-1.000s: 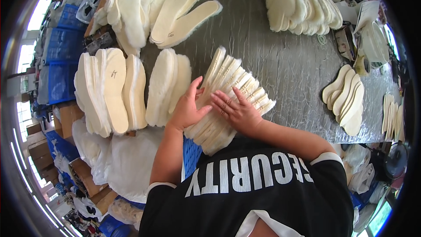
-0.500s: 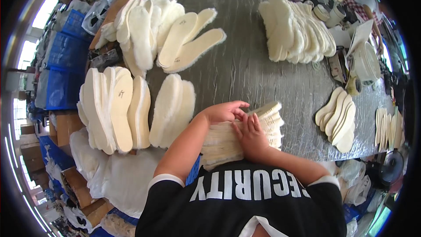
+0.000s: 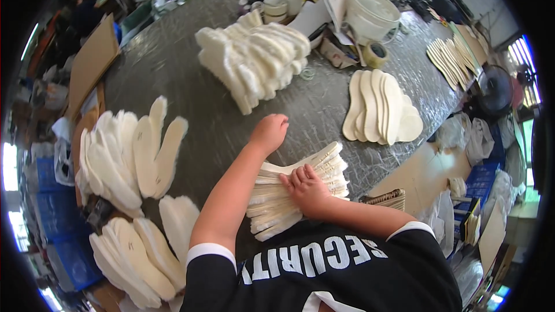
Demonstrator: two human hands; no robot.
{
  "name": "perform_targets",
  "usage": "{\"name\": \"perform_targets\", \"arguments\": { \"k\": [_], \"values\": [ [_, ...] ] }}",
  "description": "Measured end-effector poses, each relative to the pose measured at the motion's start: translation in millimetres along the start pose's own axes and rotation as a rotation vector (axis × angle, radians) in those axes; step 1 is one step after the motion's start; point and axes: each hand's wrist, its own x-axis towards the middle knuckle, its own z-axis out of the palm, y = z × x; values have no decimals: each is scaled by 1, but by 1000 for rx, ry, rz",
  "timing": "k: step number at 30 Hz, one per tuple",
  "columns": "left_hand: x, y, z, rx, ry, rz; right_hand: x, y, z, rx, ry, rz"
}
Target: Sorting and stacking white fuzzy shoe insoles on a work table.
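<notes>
Hands (image 3: 308,190) now apart, left hand (image 3: 270,133) off insole stack (image 3: 272,203)

Cream insoles (image 3: 274,196), fuzzy-edged (fleece, apparently), packed in one pile, right ends fanned, on grey table (image 3: 156,69).

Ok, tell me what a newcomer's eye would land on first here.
First, the fanned stack of pale insoles at lower centre, just beyond the black shirt, with the right hand resting on it. Next, the fluffy pile farther up the grey table, beyond the left hand. Then the white bucket, right of that pile.
</notes>
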Motion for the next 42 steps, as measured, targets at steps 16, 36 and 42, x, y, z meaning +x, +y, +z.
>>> {"name": "perform_targets", "arguments": {
  "k": [16,36,42],
  "values": [
    [178,-7,88,467,1,-126,-1,11,33,148,326,-37],
    [180,-17,98,336,169,-149,-4,13,30,51,337,-128],
    [160,-18,91,-7,253,-233,-7,13,24,64,312,-107]
  ]
}}
